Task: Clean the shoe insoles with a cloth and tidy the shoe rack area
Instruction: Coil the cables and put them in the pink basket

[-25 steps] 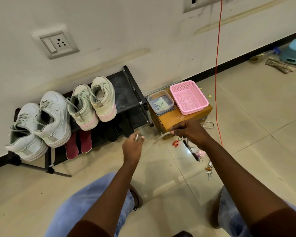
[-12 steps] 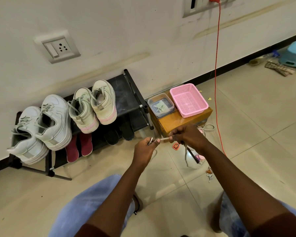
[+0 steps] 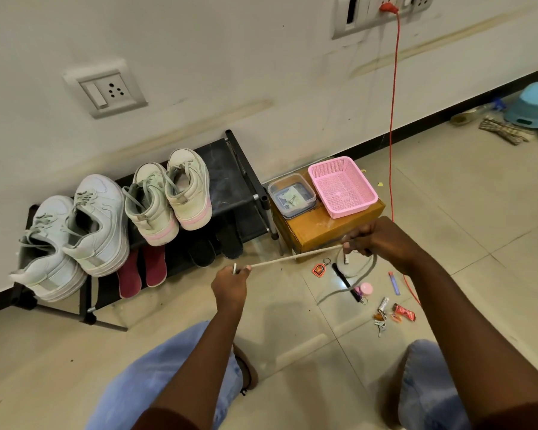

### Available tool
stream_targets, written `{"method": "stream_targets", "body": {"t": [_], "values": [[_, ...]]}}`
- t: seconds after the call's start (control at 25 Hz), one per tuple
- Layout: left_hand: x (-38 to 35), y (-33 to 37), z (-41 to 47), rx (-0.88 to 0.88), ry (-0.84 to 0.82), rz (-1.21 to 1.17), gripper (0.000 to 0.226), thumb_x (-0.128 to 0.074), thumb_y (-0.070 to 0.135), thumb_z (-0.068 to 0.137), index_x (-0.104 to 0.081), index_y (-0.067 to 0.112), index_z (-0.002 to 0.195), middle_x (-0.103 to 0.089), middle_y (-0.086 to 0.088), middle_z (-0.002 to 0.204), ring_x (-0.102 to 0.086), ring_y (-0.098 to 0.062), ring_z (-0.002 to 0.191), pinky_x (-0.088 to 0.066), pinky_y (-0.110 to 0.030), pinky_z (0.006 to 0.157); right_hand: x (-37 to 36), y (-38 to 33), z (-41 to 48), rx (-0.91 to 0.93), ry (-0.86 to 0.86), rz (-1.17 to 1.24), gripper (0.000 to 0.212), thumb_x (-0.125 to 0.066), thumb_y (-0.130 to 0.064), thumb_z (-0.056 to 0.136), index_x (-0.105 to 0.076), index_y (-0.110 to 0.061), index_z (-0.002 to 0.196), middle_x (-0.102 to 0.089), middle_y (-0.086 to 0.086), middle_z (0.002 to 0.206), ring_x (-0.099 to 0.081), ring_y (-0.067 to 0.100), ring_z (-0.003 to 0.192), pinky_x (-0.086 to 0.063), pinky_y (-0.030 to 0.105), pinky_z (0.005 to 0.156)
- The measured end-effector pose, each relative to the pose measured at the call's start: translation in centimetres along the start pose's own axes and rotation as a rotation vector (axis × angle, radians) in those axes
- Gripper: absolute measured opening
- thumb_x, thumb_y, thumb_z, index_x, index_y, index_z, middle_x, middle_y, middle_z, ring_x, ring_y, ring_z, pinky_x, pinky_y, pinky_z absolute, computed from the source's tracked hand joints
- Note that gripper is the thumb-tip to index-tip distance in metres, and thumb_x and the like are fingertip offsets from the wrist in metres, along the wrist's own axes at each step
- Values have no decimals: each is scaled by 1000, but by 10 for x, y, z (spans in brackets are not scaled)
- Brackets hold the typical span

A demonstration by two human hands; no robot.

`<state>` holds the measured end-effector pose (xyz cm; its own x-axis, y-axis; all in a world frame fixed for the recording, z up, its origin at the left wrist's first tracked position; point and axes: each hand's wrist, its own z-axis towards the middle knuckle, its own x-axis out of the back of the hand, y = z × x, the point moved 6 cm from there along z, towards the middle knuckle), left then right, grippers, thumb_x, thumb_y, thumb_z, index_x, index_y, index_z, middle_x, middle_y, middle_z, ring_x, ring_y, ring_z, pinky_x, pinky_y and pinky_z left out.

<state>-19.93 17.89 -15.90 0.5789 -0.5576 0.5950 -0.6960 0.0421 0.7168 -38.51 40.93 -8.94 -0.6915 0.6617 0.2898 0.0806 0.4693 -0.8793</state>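
I hold a pale shoelace point(image 3: 292, 258) stretched taut between both hands, above the floor in front of the black shoe rack point(image 3: 230, 184). My left hand point(image 3: 230, 282) pinches one end. My right hand point(image 3: 376, 240) grips the lace further along, and the rest hangs in a loop below it. Two pairs of pale sneakers point(image 3: 106, 218) stand on the rack's top shelf. Two dark red insoles point(image 3: 142, 271) lean on the lower shelf beside dark footwear. No cloth is in view.
A brown cardboard box point(image 3: 323, 232) right of the rack carries a pink basket point(image 3: 342, 186) and a lidded clear container point(image 3: 291, 195). Small items lie on the tiles: a key ring point(image 3: 319, 269), a black pen point(image 3: 343, 280), keys point(image 3: 381, 318). A red cable point(image 3: 392, 135) hangs from the wall socket.
My hands came together over the lace, then moved apart, pulling it taut between them. The camera tilted up slightly, bringing the upper socket into view.
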Motion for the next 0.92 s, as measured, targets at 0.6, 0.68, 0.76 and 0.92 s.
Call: {"method": "stream_targets", "body": {"t": [0.6, 0.68, 0.76, 0.92], "values": [[-42, 57, -53, -281, -452, -239, 9, -60, 20, 91, -66, 15, 86, -51, 12, 59, -43, 2, 48, -33, -15, 53, -69, -15, -1, 100, -108, -34, 9, -65, 1, 79, -68, -8, 80, -68, 7, 74, -57, 12, 62, -42, 11, 49], [-44, 61, -59, -296, -495, -255, 12, -60, 19, 91, -68, 14, 97, -52, 15, 60, -47, 7, 48, -34, -9, 51, -65, -15, -1, 89, -83, 19, 9, -65, 1, 80, -68, -7, 81, -66, 2, 70, -55, 8, 59, -42, 12, 50], [-46, 62, -62, -297, -488, -233, 11, -61, 21, 90, -67, 12, 90, -49, 12, 57, -43, 2, 47, -33, -13, 51, -66, -15, -2, 85, -91, 8, 10, -64, 0, 80, -69, -8, 82, -65, 1, 70, -54, 8, 59, -42, 14, 51], [-43, 51, -48, -198, -411, -255, 12, -63, 21, 89, -67, 10, 89, -46, 4, 60, -36, -8, 53, -32, -20, 51, -56, -13, -2, 60, -70, 51, 10, -64, 0, 80, -70, -8, 83, -65, 0, 65, -52, 7, 55, -42, 15, 51]]}}
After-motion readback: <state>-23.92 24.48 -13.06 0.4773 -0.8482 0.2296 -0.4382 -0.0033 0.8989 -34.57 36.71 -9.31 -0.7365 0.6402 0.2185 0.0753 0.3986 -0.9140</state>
